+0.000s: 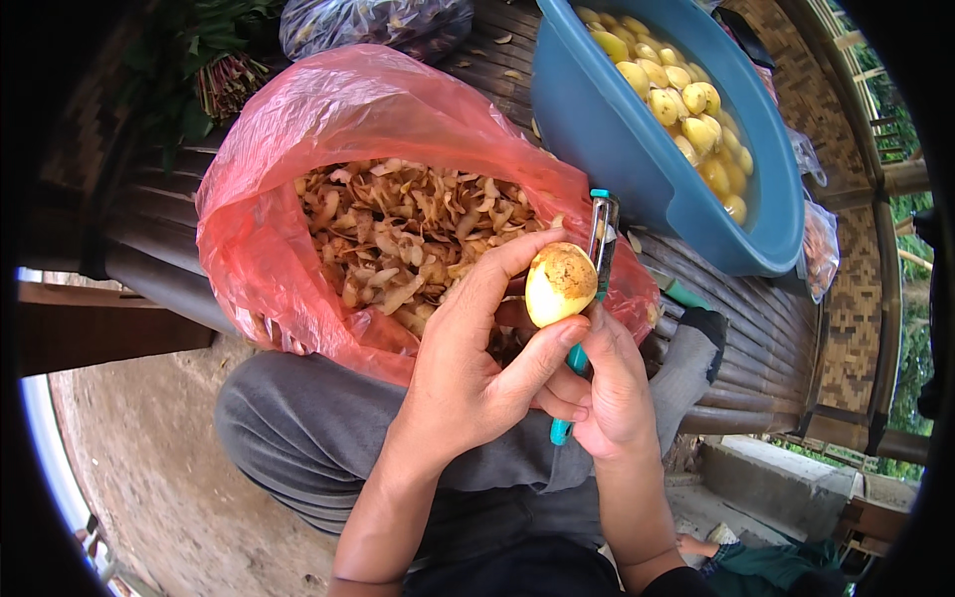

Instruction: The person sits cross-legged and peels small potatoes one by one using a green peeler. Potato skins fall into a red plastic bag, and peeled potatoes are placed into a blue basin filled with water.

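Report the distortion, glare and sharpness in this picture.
Head view: the woven panel bows under fisheye distortion; head view: pale sheen streaks the red plastic bag; head view: daylight burns nearly white at the lower left edge; head view: the partly peeled potato looks sharp.

Leafy greens [169, 55] are lying at ten o'clock, a filled plastic bag [376, 22] is sitting at eleven, woven panelling [850, 308] standing at three.

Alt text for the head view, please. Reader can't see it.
A person's left hand holds a partly peeled potato, while the right hand grips a teal-handled peeler beside it. Beyond the hands, a red plastic bag full of brown peelings lies open, and a blue tub at upper right holds pale yellow potatoes in liquid.
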A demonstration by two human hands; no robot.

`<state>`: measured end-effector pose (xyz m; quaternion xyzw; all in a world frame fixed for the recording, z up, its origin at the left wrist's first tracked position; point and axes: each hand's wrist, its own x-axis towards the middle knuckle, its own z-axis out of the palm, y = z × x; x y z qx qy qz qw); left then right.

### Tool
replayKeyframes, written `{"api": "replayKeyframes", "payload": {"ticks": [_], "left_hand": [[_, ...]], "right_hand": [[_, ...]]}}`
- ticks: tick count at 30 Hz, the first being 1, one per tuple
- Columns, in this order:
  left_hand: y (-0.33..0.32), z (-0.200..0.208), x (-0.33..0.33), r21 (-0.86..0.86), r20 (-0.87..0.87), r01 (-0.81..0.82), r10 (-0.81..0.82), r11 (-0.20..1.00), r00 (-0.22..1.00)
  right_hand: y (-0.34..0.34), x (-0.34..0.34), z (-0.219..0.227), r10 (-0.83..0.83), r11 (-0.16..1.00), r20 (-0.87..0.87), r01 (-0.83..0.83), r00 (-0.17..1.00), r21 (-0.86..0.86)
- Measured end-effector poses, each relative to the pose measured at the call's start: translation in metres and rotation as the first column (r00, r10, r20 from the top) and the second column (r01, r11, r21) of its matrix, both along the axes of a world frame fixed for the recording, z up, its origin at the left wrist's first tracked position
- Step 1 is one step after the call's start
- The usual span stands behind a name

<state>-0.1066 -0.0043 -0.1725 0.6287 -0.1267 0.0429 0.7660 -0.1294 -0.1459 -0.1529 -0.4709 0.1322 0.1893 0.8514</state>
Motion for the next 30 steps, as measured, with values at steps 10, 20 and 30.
{"api": "replayKeyframes", "payload": {"ticks": [10,20,30], "left_hand": [[0.000,-0.006,0.001,0.041,-0.042,-0.053,0.055,0.998,0.998],[-0.007,-0.007,-0.002,-0.095,-0.095,-0.017,0.008,0.995,0.995],[-0.005,-0.004,-0.001,-0.415,-0.221,0.064,-0.170,0.907,0.960]], "right_hand": [[-0.023,-0.005,0.022,0.424,0.474,0.352,0.127,0.834,-0.871],[-0.032,0.021,0.027,0.378,0.241,0.290,0.209,0.879,-0.948],[-0.037,0.001,0.033,0.538,0.317,0.350,0.201,0.767,-0.927]]}}
